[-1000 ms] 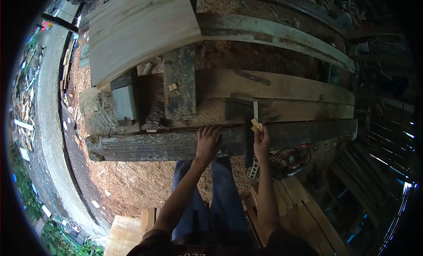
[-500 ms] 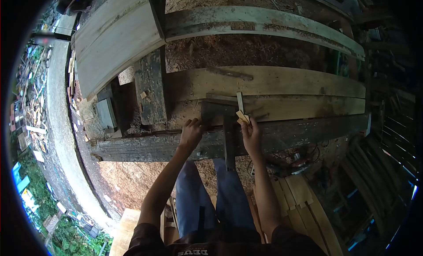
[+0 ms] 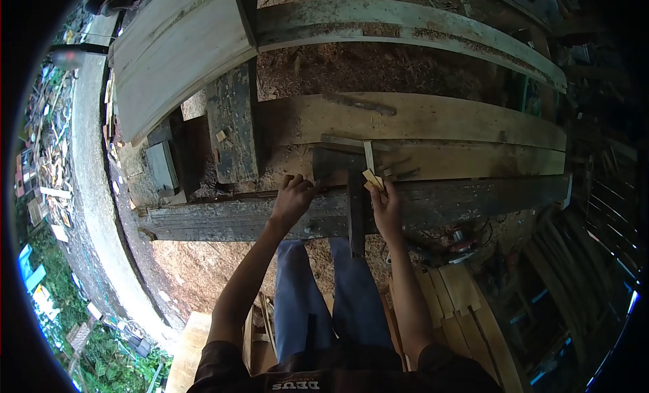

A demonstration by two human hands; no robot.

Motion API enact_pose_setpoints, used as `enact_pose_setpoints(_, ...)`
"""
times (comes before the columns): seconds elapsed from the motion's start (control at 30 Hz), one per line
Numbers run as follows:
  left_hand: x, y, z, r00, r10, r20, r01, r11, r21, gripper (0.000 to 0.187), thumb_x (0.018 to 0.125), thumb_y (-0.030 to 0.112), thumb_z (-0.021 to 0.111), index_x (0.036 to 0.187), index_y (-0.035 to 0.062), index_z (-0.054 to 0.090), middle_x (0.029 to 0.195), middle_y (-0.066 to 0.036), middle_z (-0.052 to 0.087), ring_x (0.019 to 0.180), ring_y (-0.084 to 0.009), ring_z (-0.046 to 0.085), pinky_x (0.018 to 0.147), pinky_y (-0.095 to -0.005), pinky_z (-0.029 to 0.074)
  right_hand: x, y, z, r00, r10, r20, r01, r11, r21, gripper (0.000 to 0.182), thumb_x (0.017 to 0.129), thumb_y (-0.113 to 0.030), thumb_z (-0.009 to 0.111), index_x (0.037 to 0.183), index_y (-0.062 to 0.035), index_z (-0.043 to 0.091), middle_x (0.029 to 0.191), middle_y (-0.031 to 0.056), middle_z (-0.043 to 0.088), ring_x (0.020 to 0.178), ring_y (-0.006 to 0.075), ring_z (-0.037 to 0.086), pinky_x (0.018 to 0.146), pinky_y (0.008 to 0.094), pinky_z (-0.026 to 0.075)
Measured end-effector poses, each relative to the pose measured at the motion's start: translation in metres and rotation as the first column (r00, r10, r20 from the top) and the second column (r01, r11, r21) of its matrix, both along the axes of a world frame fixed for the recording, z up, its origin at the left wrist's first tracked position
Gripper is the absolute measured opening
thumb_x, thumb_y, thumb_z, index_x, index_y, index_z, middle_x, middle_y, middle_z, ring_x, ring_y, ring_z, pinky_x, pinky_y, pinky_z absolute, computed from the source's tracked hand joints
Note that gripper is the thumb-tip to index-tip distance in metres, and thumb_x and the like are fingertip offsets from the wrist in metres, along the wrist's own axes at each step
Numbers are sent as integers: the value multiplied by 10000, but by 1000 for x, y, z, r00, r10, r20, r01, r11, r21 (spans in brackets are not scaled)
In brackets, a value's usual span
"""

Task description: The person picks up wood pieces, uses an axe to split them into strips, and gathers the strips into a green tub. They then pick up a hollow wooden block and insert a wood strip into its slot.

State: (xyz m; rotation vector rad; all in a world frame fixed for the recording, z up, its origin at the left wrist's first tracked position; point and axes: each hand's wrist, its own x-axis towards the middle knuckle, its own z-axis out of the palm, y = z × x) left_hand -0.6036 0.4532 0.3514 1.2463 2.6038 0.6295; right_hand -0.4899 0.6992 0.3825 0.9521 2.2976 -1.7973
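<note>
My right hand (image 3: pixel 387 207) pinches small pale wood pieces (image 3: pixel 372 179) above the dark bench beam (image 3: pixel 446 201). A thin light strip (image 3: pixel 368 153) stands out just beyond them, its lower end by the pieces. To the left, my left hand (image 3: pixel 295 197) rests at the beam's far edge with its fingers curled; what they hold, if anything, is too small to tell. Between the hands lies a dark tool-like block (image 3: pixel 334 164), with a dark upright bar (image 3: pixel 355 217) crossing the beam beside my right hand.
Long planks (image 3: pixel 466 122) run across the bench beyond my hands. A wide pale board (image 3: pixel 179 58) lies at the upper left. A red power tool (image 3: pixel 463 241) sits below the beam on the right, near stacked boards (image 3: pixel 460 291). Shavings cover the ground.
The view has shifted slightly. My left hand's fingers have moved a little to the right, towards the dark block. My right hand still pinches the wood pieces.
</note>
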Motion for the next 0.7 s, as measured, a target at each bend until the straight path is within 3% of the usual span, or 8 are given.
enact_pose_setpoints(0.07, 1, 1, 0, 999, 14, -29, -14, 1000, 3, 300, 822, 111, 673, 1109, 157, 746, 910, -21, 667, 990, -214, 594, 942, -409, 431, -1, -2, 1, 1000, 17, -8, -17, 1000, 24, 433, 1079, -339, 557, 1278, 43, 601, 1078, 180, 707, 1036, 268, 708, 857, 363, 531)
enact_pose_setpoints(0.13, -4, 3, 3, 999, 31, -13, -32, 995, -99, 337, 824, 118, 669, 1145, 181, 751, 916, -14, 659, 1007, -204, 588, 955, -396, 428, -3, -5, 3, 999, 35, -14, -34, 998, 49, 434, 1080, -340, 556, 1277, 43, 600, 1082, 179, 708, 1041, 265, 707, 862, 360, 530)
enact_pose_setpoints(0.2, -9, 7, 0, 999, -33, -38, 28, 993, -115, 345, 834, 120, 662, 1163, 179, 747, 930, -14, 656, 1012, -202, 587, 963, -393, 427, -4, -11, 2, 992, -21, -123, 28, 998, 60, 394, 1068, -339, 589, 1249, 10, 614, 875, 15, 606, 753, 78, 538, 675, 282, 457)
enact_pose_setpoints(0.33, -11, 11, -2, 981, -165, -99, 143, 969, -200, 365, 867, 130, 639, 1217, 181, 730, 1004, -18, 664, 1031, -197, 588, 983, -390, 426, -4, -20, 7, 993, -49, -109, 59, 994, 95, 393, 1069, -331, 587, 1269, 7, 612, 922, 34, 641, 797, 85, 573, 713, 287, 477)
enact_pose_setpoints(0.4, -5, 15, -2, 980, -171, -104, 144, 963, -230, 367, 871, 136, 638, 1225, 181, 725, 1025, -22, 668, 1039, -199, 593, 988, -388, 426, 0, -24, 14, 997, -65, -46, 68, 995, 67, 419, 1079, -325, 560, 1293, 33, 600, 1123, 174, 699, 1084, 255, 695, 903, 363, 524)
enact_pose_setpoints(0.7, -12, 11, -6, 955, -294, -36, 274, 925, -265, 292, 844, 138, 649, 1102, 220, 760, 1071, -18, 671, 1072, -190, 630, 982, -376, 455, 13, -43, 12, 992, -120, -30, 120, 993, 9, 378, 1083, -294, 555, 1275, 29, 604, 1081, 161, 695, 1025, 239, 684, 875, 362, 517)
